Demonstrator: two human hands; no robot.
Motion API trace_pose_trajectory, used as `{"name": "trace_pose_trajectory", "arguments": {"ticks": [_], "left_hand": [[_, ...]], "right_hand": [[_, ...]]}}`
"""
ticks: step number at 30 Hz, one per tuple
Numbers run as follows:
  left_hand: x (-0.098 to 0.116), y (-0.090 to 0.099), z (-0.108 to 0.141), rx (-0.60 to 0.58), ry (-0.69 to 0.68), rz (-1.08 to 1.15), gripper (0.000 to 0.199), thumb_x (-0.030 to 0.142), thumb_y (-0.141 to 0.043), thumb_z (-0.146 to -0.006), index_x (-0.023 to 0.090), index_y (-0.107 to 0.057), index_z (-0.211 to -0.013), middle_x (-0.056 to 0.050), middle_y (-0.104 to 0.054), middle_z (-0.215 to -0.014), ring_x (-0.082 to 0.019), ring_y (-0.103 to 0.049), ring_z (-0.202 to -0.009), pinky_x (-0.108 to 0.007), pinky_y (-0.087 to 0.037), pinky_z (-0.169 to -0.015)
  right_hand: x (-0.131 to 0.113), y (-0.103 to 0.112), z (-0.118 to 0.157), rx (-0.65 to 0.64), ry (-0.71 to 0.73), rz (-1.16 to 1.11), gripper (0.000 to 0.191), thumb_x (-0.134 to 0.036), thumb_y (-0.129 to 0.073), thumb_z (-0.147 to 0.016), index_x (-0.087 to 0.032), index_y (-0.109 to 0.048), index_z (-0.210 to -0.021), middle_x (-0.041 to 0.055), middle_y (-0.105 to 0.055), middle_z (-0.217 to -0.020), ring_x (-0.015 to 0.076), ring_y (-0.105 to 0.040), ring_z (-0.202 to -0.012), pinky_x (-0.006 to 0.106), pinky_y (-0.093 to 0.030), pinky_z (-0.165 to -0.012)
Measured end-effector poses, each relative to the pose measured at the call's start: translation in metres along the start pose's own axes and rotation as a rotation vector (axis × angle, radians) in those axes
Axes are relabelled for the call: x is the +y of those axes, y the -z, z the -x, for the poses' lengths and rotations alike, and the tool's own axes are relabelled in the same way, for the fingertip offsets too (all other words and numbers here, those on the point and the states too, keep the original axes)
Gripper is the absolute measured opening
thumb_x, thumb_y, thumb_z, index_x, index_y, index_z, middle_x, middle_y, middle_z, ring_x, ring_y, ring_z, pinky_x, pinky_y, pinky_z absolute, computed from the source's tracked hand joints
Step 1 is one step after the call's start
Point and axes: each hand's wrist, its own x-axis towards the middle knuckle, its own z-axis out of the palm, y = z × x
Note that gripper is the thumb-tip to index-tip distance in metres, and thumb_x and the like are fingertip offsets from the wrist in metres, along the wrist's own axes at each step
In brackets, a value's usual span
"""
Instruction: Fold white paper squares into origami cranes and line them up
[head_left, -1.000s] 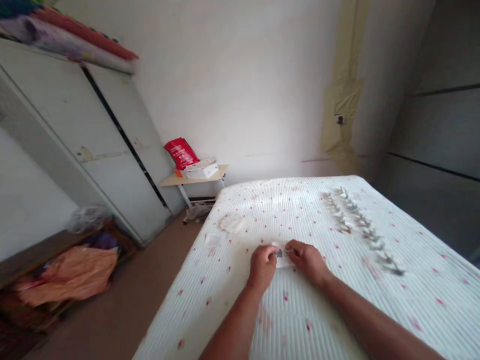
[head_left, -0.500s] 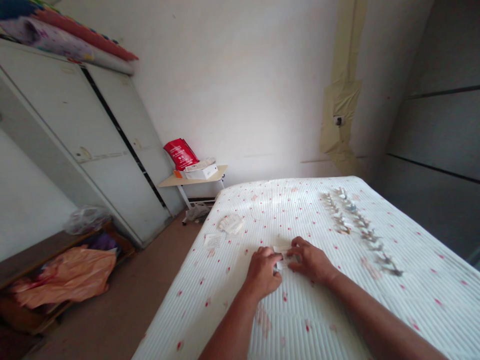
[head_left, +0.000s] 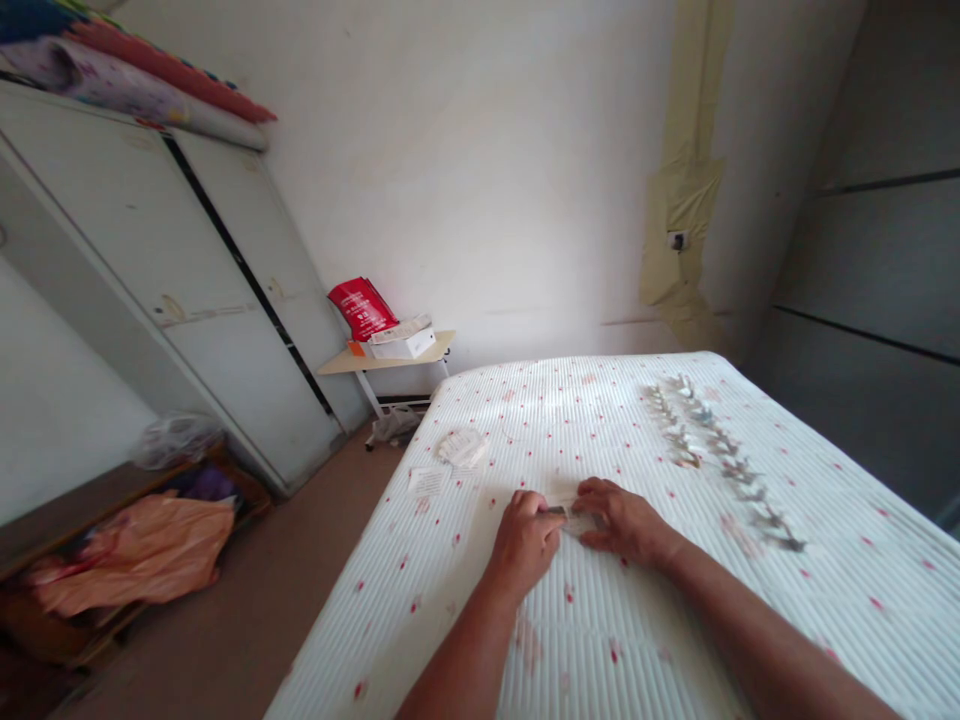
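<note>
A small printed paper lies on the white, red-dotted bed cover, between my two hands. My left hand has its fingers closed on the paper's left side, where a dark patch shows by the fingertips. Bent over the right side of the paper, my right hand presses it with curled fingers. Two rows of small folded paper figures stand to the right. Left of my hands are a round pile of paper pieces and a flat printed sheet.
Beyond the bed's far left corner, a small table carries a red bag and a white box. Cabinets line the left side. An orange cloth lies over a low wooden shelf at lower left.
My left thumb and fingers have drawn closer together at the paper's left side. My right hand has shifted slightly left, and the paper is flatter between them.
</note>
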Motion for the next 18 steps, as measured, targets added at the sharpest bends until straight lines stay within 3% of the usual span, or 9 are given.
{"name": "trace_pose_trajectory", "arguments": {"ticks": [4, 11, 18], "left_hand": [[-0.0038, -0.002, -0.0004, 0.014, 0.002, 0.075, 0.025, 0.013, -0.05, -0.076, 0.025, -0.068, -0.088, -0.003, -0.054, -0.084, -0.016, -0.046, -0.086, -0.028, -0.04, -0.077], [-0.0064, -0.0036, -0.0019, 0.045, 0.061, 0.163, 0.024, 0.013, -0.048, -0.077, 0.022, -0.069, -0.085, -0.004, -0.059, -0.083, -0.016, -0.05, -0.084, -0.027, -0.041, -0.076], [-0.0051, -0.0034, -0.0023, 0.053, 0.098, 0.15, 0.021, 0.014, -0.046, -0.078, 0.018, -0.066, -0.076, -0.004, -0.06, -0.081, -0.015, -0.05, -0.085, -0.027, -0.041, -0.077]], "right_hand": [[0.0004, -0.0004, 0.001, 0.013, 0.048, 0.005, 0.038, -0.026, -0.061, -0.067, -0.024, -0.062, -0.105, 0.0072, -0.053, -0.117, 0.0216, -0.051, -0.103, 0.032, -0.043, -0.085], [-0.0025, 0.0035, 0.0023, -0.001, 0.051, -0.044, 0.024, -0.024, -0.055, -0.073, -0.025, -0.066, -0.095, 0.0049, -0.059, -0.106, 0.019, -0.053, -0.096, 0.03, -0.041, -0.084], [-0.0063, 0.0038, 0.0004, 0.013, 0.016, -0.037, 0.023, -0.021, -0.043, -0.082, -0.021, -0.065, -0.087, 0.0054, -0.061, -0.098, 0.018, -0.053, -0.092, 0.028, -0.041, -0.081]]}}
